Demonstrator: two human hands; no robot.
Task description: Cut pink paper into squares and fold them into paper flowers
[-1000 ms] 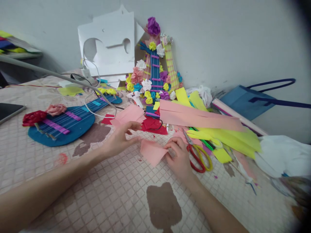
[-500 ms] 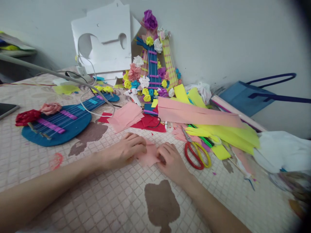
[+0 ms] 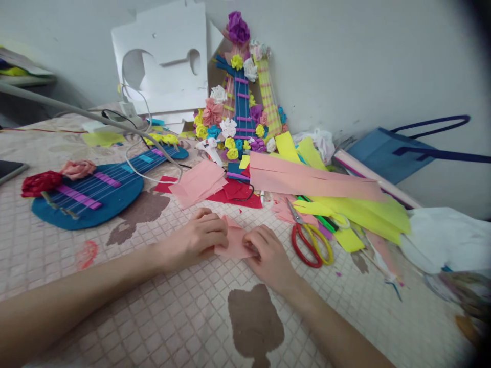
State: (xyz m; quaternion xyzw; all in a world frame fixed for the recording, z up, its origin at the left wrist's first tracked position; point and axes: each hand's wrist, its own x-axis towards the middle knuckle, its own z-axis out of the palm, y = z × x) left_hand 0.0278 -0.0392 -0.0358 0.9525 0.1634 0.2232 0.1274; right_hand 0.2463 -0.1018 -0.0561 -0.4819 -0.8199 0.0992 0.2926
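Between my hands is a small piece of pink crepe paper (image 3: 235,242), held just over the patterned tablecloth. My left hand (image 3: 201,236) pinches its left side, fingers curled. The right side is gripped by my right hand (image 3: 266,251), its thumb and fingers closed on the edge, which looks slightly rolled or folded there. Beyond my left hand lies a stack of cut pink paper pieces (image 3: 198,183), partly over red paper (image 3: 238,193). Scissors (image 3: 309,237) with one red and one yellow handle rest to the right of my right hand.
A blue paper guitar (image 3: 95,197) with paper roses lies at left, a white cable (image 3: 132,166) crossing it. Behind stand flower-covered guitars (image 3: 242,102), a hot glue gun (image 3: 210,149) and a white foam board (image 3: 164,92). Pink strips (image 3: 307,178) and yellow paper (image 3: 356,214) spread right.
The pink paper has turned slightly between my fingers, and a pointed corner now rises at its top. My left hand has shifted a little to the left; my right hand stays nearly in place.
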